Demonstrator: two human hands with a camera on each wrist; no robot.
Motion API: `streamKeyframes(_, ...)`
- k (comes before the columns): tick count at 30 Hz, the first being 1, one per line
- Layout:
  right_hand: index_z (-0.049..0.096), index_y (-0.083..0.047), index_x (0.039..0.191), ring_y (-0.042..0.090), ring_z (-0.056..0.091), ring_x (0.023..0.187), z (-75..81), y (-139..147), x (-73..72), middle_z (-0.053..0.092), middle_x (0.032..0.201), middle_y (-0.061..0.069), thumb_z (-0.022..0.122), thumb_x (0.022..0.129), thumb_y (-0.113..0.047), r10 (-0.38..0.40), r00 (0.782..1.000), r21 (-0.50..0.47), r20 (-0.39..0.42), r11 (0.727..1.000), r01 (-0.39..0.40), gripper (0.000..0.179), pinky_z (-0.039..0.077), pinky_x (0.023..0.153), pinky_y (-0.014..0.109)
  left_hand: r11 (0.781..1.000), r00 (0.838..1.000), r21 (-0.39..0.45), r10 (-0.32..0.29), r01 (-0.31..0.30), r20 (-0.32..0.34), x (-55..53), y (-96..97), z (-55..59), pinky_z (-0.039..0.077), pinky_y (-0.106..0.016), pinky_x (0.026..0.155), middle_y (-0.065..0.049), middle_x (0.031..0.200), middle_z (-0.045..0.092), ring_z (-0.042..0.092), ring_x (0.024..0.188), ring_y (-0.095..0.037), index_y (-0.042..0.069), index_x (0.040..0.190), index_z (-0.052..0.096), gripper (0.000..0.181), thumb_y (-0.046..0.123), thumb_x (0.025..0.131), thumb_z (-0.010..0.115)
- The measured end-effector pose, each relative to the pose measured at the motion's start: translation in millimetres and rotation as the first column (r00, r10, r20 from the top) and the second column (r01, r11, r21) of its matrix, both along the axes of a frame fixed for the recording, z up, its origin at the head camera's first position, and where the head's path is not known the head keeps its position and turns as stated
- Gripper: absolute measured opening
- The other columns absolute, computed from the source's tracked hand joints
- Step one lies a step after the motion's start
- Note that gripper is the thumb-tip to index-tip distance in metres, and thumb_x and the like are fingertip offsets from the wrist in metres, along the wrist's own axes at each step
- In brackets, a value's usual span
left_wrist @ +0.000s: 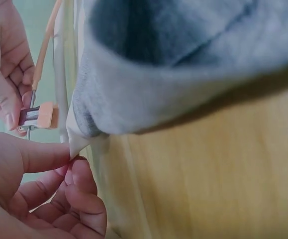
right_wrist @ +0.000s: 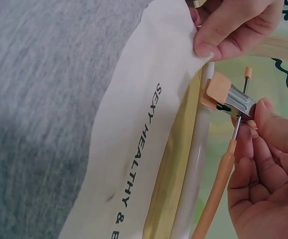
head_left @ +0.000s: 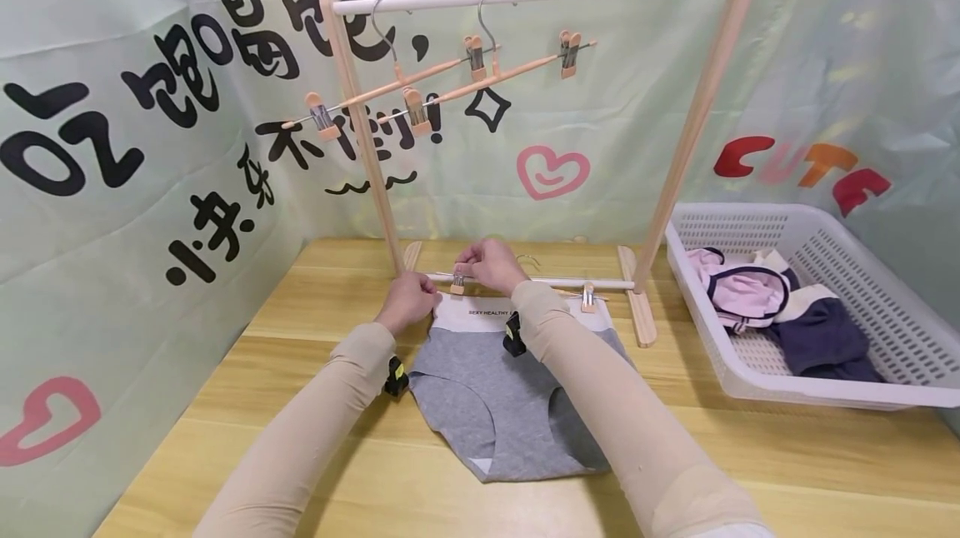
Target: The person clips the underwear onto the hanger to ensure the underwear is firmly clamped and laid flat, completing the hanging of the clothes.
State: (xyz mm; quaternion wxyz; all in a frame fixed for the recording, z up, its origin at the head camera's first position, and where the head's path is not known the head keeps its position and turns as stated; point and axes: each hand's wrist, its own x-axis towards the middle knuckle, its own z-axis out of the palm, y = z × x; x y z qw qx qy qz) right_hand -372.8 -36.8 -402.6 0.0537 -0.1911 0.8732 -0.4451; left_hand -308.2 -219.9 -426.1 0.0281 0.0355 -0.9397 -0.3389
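Grey briefs (head_left: 517,363) with a white printed waistband (right_wrist: 139,129) hang or lie in front of the rack's lower bar. My left hand (head_left: 408,301) pinches the waistband's left corner between thumb and fingers, as the left wrist view (left_wrist: 59,184) also shows. With thumb and fingers, my right hand (head_left: 491,266) pinches the handle end of a peach-padded metal clip (right_wrist: 228,97) on a hanger (right_wrist: 221,174). That clip stands just beside the waistband corner, apart from it. The hanger's other clip (head_left: 588,298) overlaps the waistband's right end.
A wooden rack (head_left: 697,113) stands at the back; two clip hangers (head_left: 450,92) hang from its white top bar. At the right is a white basket (head_left: 712,346) holding pink and navy garments (head_left: 817,334). A printed curtain (head_left: 450,205) lies behind the wooden table (head_left: 337,471).
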Motion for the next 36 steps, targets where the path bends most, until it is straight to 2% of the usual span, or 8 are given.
streamKeyframes(5,0.081,-0.008,0.103,0.015,0.067,0.086,0.6,-0.5,1.3,0.078,0.095,0.006,0.079,0.099,-0.017,0.003,1.000,-0.005,-0.026,1.000,-0.003,0.010,0.051,0.081,0.027,1.000,1.000,0.018,-0.008,0.008,0.017,1.4,-0.3,2.4,0.046,-0.026,0.070,-0.008,0.093,0.070,0.061,0.086,-0.022,0.005,0.097,0.073,0.010,0.014,0.100,0.072)
streamKeyframes(11,0.081,-0.010,0.104,0.015,0.068,0.089,2.0,-2.6,2.7,0.079,0.097,0.006,0.078,0.100,-0.020,0.007,1.000,-0.004,-0.018,1.000,-0.007,0.012,0.050,0.081,0.027,0.998,1.000,0.067,-0.015,0.014,0.015,2.9,-0.9,4.4,0.046,-0.023,0.064,-0.008,0.094,0.070,0.059,0.080,-0.017,0.004,0.101,0.072,0.009,0.013,0.100,0.073)
streamKeyframes(20,0.080,-0.005,0.107,0.021,0.072,0.091,1.7,-7.0,4.0,0.079,0.098,0.009,0.078,0.099,-0.015,0.063,0.998,-0.065,-0.007,0.996,-0.063,0.012,0.054,0.079,0.023,0.989,1.000,0.148,-0.008,0.006,0.017,4.9,-3.6,5.3,0.044,-0.023,0.058,-0.001,0.079,0.059,0.054,0.068,-0.013,0.003,0.096,0.070,0.009,0.010,0.100,0.073)
streamKeyframes(27,0.080,-0.004,0.109,0.018,0.072,0.089,-1.4,-10.4,4.3,0.080,0.100,0.011,0.078,0.099,-0.013,0.089,0.995,-0.041,-0.044,0.995,-0.091,0.014,0.054,0.080,0.023,0.957,0.997,0.286,0.020,-0.040,0.072,5.8,-7.4,3.1,0.040,-0.023,0.057,0.001,0.074,0.060,0.055,0.066,-0.012,0.001,0.100,0.070,0.009,0.010,0.101,0.071)
streamKeyframes(32,0.080,-0.004,0.109,0.019,0.072,0.090,-2.3,-12.4,4.6,0.081,0.102,0.011,0.078,0.099,-0.014,0.098,0.994,-0.021,-0.055,0.995,-0.099,0.014,0.053,0.082,0.026,0.942,0.996,0.330,0.033,-0.060,0.087,5.2,-9.6,1.7,0.039,-0.023,0.058,0.003,0.070,0.061,0.057,0.067,-0.012,0.002,0.098,0.069,0.010,0.011,0.102,0.072)
streamKeyframes(36,0.080,-0.004,0.109,0.016,0.070,0.085,-2.6,-13.0,4.6,0.080,0.099,0.011,0.079,0.099,-0.015,0.114,0.993,-0.025,-0.035,0.993,-0.115,0.016,0.052,0.077,0.024,0.926,0.994,0.371,0.036,-0.073,0.104,4.8,-10.1,1.8,0.039,-0.022,0.057,0.002,0.069,0.060,0.056,0.064,-0.011,0.002,0.097,0.067,0.011,0.011,0.103,0.070)
